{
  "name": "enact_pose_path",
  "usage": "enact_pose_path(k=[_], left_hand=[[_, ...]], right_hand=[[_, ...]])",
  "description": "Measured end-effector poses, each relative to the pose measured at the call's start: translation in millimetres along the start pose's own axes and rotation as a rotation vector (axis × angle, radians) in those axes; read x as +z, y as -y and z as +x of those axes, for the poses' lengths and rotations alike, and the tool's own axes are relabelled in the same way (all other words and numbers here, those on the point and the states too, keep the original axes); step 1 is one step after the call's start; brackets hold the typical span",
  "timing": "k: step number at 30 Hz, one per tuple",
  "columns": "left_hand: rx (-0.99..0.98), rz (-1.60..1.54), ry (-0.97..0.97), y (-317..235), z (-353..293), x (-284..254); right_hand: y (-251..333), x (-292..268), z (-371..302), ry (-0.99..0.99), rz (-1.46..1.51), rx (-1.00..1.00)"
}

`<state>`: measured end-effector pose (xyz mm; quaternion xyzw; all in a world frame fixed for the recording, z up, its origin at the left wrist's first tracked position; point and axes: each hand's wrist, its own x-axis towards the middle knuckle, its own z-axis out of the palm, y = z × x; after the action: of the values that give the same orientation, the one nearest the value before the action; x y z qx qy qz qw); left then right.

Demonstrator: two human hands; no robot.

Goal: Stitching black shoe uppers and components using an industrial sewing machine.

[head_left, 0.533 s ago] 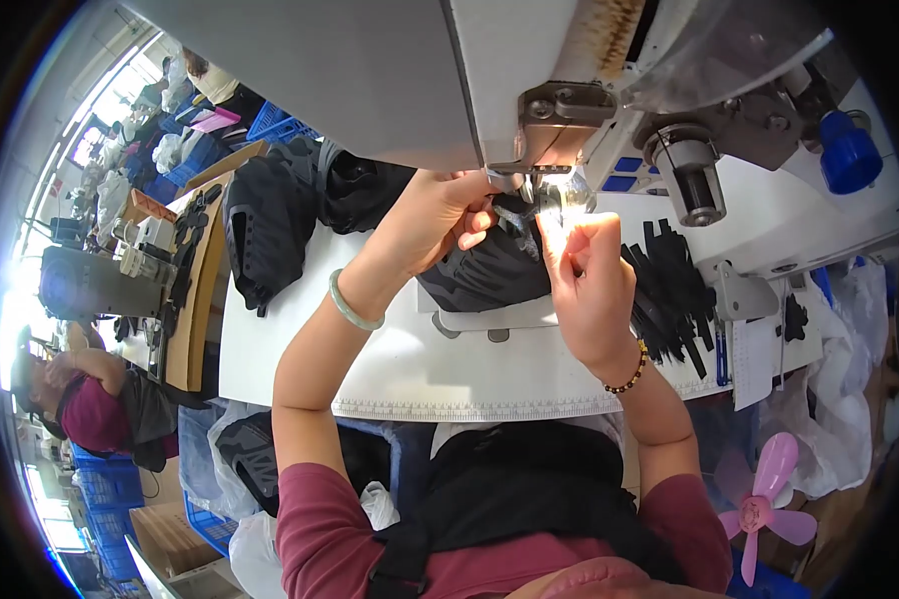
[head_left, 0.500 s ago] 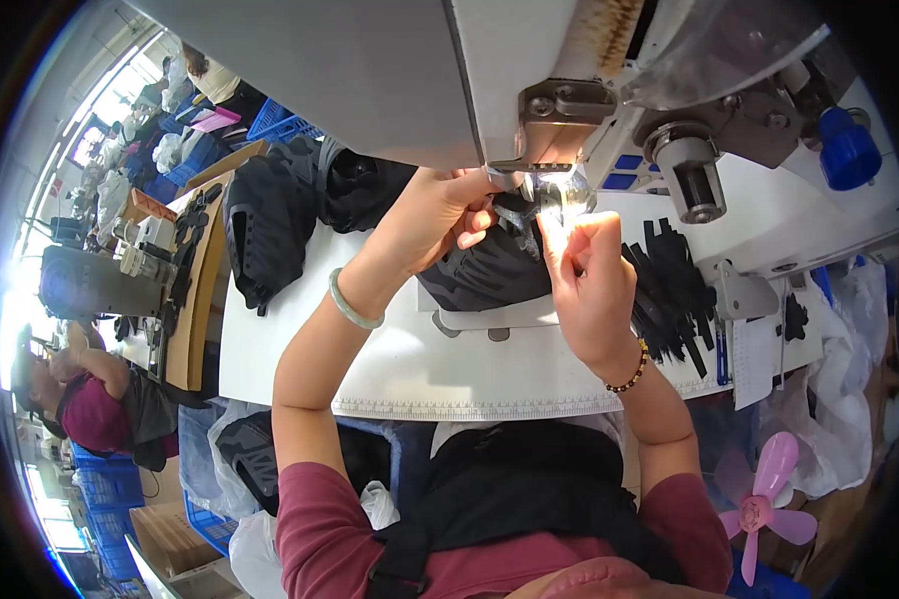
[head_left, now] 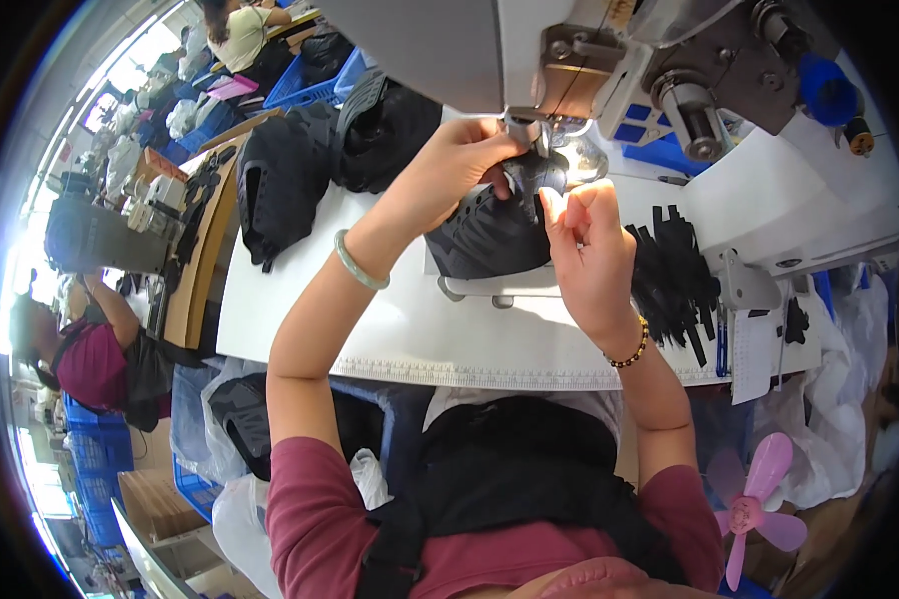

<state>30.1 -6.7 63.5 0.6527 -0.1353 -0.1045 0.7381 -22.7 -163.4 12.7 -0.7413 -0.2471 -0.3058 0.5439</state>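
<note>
A black shoe upper [head_left: 489,240] with a striped pattern and a row of lace holes lies on the sewing machine's bed, its top part below the needle area. My left hand [head_left: 459,165], wearing a pale green bangle, pinches the upper's edge right beside the presser foot. On the other side of the upper, my right hand [head_left: 591,245] is closed, thumb against the curled fingers. Its thumb tip is at the upper's right edge, and whatever it pinches is too small to make out. The sewing machine [head_left: 569,65] covers part of the stitching spot.
More black shoe uppers [head_left: 285,180] lie at the left on the white table [head_left: 390,339]. A heap of black strips [head_left: 674,285] sits at the right. A pink fan [head_left: 747,514] stands at the lower right. Another person [head_left: 95,359] works at the far left.
The whole view has shifted slightly, with the machine head appearing farther right. Both hands stay at the upper by the needle area. The grey piece at its top shows less now.
</note>
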Motion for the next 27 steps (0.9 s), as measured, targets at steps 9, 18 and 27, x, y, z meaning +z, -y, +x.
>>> enact_pose_path(k=[9, 18, 27], left_hand=[[-0.11, 0.402, 0.248, -33.8, -84.4, -40.4], [0.086, 0.662, 0.011, -36.2, -129.9, -39.8], [0.179, 0.292, -0.185, -14.8, -133.3, -39.8]], right_hand=[[45.6, -8.4, 6.4, 0.359, 0.061, -0.168], [21.5, 24.3, 27.7, 0.86, 0.51, 0.25], [38.5, 20.1, -2.6, 0.389, -0.089, -0.797]])
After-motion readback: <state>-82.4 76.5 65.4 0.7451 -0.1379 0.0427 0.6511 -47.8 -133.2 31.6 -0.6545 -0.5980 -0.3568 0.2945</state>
